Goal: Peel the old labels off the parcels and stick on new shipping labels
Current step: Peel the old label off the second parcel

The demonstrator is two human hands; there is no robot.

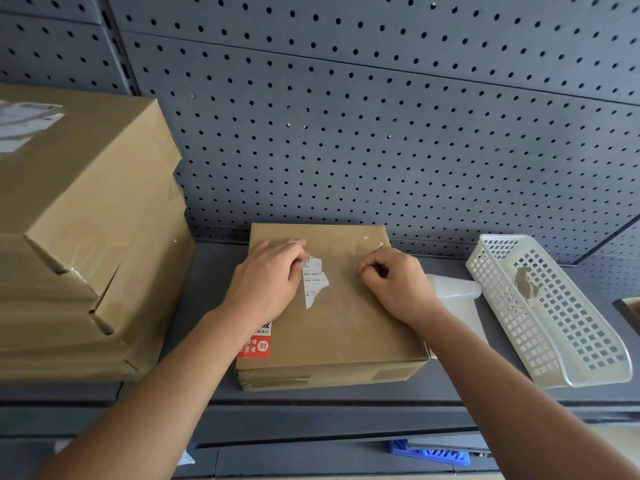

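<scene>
Two hands are laid on the brown parcel (346, 327) at the centre of the frame, on the grey shelf (207, 299). The left hand (266, 278) is spread almost flat on the cardboard, fingers straight, nothing gripped; its thumb is set against the torn white label (314, 280), a ragged strip. The right hand (394, 285) is curled tight, thumb and forefinger tips brought together on bare cardboard, and whether a sliver of paper is caught there cannot be made out. A red sticker (256, 344) is half hidden by the left wrist. At right, a white basket (571, 341) is seen with a torn scrap (526, 282) inside; a pale object (453, 292) is largely masked behind the right wrist. Bigger boxes (86, 237) at left are cut off by the frame edge.
</scene>
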